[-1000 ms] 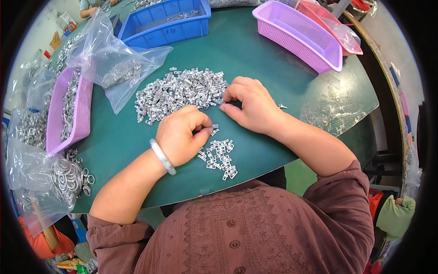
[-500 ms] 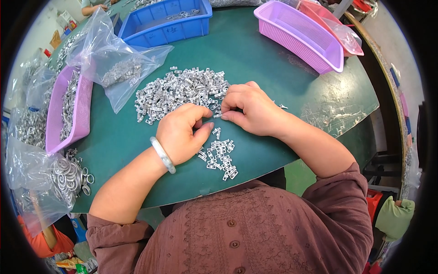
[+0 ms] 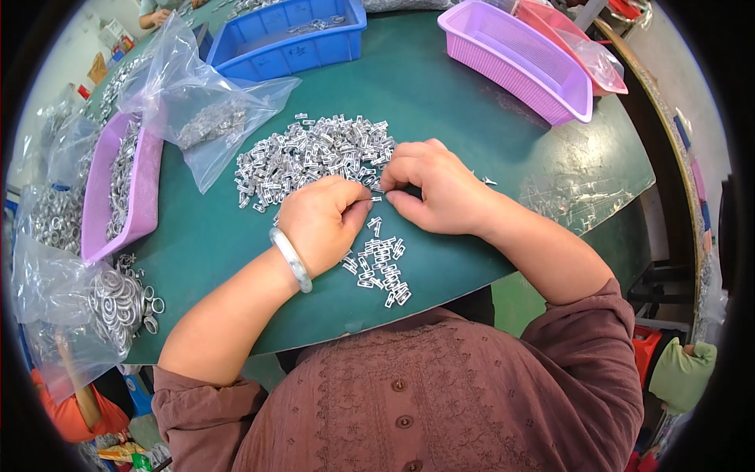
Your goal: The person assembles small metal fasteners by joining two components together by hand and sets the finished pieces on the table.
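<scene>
My left hand (image 3: pixel 324 216), with a pale bangle (image 3: pixel 291 259) at its wrist, pinches a small silvery metal piece (image 3: pixel 376 199) between thumb and forefinger. Just to the right of it, my right hand (image 3: pixel 432 189) is closed, its fingertips pressed together near the same piece. Whether anything sits between those right fingertips is hidden. Behind both hands spreads a large heap of small rectangular metal pieces (image 3: pixel 303 157). A smaller cluster of the same pieces (image 3: pixel 385 271) lies nearer me, in front of the hands.
A blue bin (image 3: pixel 295 59) stands at the back, a purple basket (image 3: pixel 543 90) at the back right. On the left are another purple basket (image 3: pixel 145 193) holding metal parts, clear plastic bags (image 3: pixel 212 145) and oval metal rings (image 3: pixel 118 311). The green table (image 3: pixel 456 267) curves towards me.
My left thumb has closed against the forefinger, and the small metal piece now shows at those fingertips. My right hand has barely moved.
</scene>
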A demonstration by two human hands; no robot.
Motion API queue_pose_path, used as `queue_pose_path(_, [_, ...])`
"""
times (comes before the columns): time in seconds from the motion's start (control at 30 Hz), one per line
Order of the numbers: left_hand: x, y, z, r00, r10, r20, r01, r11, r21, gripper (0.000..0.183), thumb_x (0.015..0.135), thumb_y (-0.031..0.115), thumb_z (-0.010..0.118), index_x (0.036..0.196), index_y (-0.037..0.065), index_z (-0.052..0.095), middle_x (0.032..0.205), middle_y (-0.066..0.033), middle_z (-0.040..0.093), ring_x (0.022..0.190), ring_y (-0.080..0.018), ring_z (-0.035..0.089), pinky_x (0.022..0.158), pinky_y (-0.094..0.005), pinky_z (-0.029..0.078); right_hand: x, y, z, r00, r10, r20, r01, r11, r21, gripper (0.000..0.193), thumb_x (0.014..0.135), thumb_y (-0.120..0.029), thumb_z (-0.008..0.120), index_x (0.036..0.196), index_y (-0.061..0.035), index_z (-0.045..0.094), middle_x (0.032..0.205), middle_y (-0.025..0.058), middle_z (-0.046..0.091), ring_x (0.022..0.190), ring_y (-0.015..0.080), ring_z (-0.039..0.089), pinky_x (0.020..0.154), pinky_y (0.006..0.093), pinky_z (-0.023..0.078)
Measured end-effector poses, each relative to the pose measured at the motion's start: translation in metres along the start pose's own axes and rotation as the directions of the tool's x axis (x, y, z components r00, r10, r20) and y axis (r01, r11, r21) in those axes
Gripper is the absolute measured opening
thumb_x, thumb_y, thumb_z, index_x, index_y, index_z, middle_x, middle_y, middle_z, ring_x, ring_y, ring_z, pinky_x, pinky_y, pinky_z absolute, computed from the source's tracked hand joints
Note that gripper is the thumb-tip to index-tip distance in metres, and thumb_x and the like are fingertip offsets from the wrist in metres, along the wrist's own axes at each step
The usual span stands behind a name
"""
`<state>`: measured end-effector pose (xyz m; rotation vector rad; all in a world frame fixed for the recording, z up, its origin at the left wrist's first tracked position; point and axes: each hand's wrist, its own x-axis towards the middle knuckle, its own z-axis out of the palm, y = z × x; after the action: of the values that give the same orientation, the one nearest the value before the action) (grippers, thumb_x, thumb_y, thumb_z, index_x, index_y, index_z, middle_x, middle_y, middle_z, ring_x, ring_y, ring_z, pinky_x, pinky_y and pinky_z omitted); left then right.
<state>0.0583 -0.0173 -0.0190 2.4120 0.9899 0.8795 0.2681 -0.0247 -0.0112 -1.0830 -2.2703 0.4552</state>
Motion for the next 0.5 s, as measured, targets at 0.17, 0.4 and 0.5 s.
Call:
queue_pose_path(0.17, [-0.0014,0.0025,-0.0003,0.999,-0.043,-0.029,0.040,0.996,-0.074,0.009,0.078,0.003,0.071,0.086,0.005,0.068,0.072,-0.0069,0.061,0.058,-0.0145,0.057,0.053,-0.0277,0.046,-0.0023,-0.0015,0.0012,0.996,-0.086,-0.009,0.086,0.996,-0.020,0.010,0.074,-0.010,0.069,0.084,-0.0085,0.066,0.082,0.0032,0.059,0.082,0.0243,0.057,0.078,0.0357,0.041])
queue_pose_path(0.4, [-0.0022,0.0022,-0.0035,1.000,-0.029,-0.003,0.029,0.998,-0.062,0.009,0.077,0.004,0.072,0.086,0.004,0.067,0.071,-0.0070,0.059,0.058,-0.0166,0.056,0.053,-0.0289,0.045,-0.0028,-0.0012,0.0026,0.990,-0.138,-0.043,0.136,0.990,-0.042,0.012,0.074,-0.008,0.070,0.085,-0.0099,0.068,0.084,0.0022,0.060,0.086,0.0222,0.058,0.079,0.0357,0.040])
queue_pose_path(0.5, [-0.0022,0.0017,-0.0047,1.000,0.023,0.017,-0.023,0.999,-0.033,0.009,0.077,0.006,0.072,0.084,0.004,0.068,0.069,-0.0074,0.057,0.058,-0.0194,0.056,0.054,-0.0307,0.045,-0.0029,-0.0019,0.0037,0.992,-0.124,-0.033,0.123,0.992,-0.029,0.011,0.073,-0.008,0.071,0.084,-0.0099,0.067,0.086,0.0023,0.060,0.088,0.0219,0.058,0.079,0.0356,0.040])
